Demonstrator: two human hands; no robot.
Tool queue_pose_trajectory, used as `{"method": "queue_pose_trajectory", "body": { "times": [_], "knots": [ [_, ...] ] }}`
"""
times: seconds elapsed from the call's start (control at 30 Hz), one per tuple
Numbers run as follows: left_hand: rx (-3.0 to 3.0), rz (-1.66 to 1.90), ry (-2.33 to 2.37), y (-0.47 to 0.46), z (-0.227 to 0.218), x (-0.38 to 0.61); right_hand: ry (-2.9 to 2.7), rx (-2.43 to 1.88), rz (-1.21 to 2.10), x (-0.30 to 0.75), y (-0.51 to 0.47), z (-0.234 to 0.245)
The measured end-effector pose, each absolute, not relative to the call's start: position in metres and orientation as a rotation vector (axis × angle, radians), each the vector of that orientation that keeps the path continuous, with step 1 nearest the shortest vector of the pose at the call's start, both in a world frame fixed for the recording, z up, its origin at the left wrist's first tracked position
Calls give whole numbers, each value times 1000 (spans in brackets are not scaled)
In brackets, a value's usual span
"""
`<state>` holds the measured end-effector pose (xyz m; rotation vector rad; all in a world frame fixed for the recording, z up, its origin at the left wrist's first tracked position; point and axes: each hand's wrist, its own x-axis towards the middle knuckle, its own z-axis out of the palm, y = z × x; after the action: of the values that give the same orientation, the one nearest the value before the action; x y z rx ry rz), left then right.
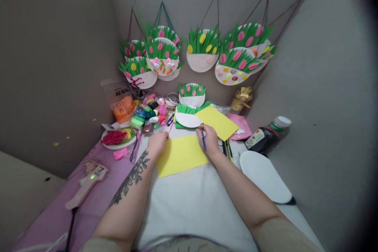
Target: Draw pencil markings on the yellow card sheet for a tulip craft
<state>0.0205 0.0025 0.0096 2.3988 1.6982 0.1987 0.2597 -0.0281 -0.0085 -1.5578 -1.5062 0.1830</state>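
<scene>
A yellow paper sheet [180, 156] lies on the white table [191, 201] in front of me. My left hand [157, 143] rests closed on the sheet's upper left corner, pressing it down. My right hand [209, 138] is closed around a blue pen [203, 138], whose tip touches the sheet's upper right edge. A second yellow sheet [217, 122] lies just behind my right hand, partly over a paper-plate basket with green paper grass [187, 117].
Several paper-plate flower baskets [203, 51] hang on the back wall. At the left sit craft supplies [147, 114], a plate of red bits [118, 138] and a pink glue gun [87, 183]. A dark bottle [265, 134] and a white plate [264, 175] lie at the right.
</scene>
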Motion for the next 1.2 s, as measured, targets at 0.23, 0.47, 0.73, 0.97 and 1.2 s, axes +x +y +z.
{"method": "queue_pose_trajectory", "body": {
  "times": [0.23, 0.47, 0.73, 0.97, 1.2],
  "knots": [
    [2478, 259, 1435, -3, 14, 34, -1395, -1283, 964, 226, -36, -13],
    [2479, 268, 1256, -1, 6, 37, -1457, -1367, 681, 216, -38, -23],
    [2445, 286, 1226, 5, -1, 35, -1448, -1410, 587, 214, -38, -28],
    [2420, 290, 1234, 7, -4, 35, -1451, -1411, 572, 214, -39, -27],
    [2397, 284, 1257, 7, -5, 35, -1453, -1425, 554, 214, -40, -27]
  ]
}}
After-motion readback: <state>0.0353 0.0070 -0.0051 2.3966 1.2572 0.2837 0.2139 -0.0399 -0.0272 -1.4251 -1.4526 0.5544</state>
